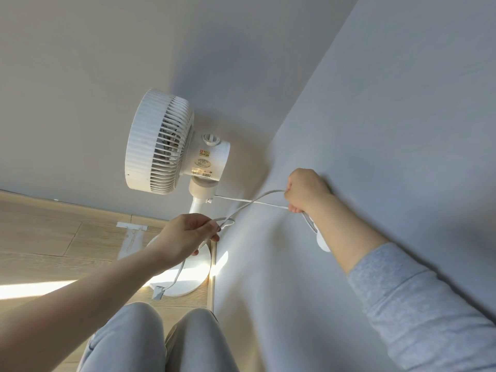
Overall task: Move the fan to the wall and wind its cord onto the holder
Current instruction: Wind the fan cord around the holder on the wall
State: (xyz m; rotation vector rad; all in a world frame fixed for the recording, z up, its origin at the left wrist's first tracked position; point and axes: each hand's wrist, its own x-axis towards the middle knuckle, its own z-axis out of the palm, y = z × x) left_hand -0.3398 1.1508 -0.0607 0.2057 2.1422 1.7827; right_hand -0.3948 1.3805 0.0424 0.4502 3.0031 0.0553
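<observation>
Fan (161, 140): standing upright on the wood floor (53, 237), far corner, just beside the right wall (375, 130).
Cord (241, 201): running right from the fan's neck, crossing itself between the hands.
Left hand (188, 234): pinching a cord loop.
Right hand (306, 190): gripping the cord against the wall.
Holder (322, 240): white, sitting on the wall, partly hidden beneath the right wrist.

The white fan (161, 140) stands upright on its round base (188, 275) in the corner, close to the wall (375, 130), with its grille head turned left. Its white cord (241, 201) leaves the neck, runs to the right hand (306, 191), crosses itself, loops through the left hand (188, 233), then hangs to the plug (158, 292). The white holder (322, 242) sits on the wall, partly hidden.
</observation>
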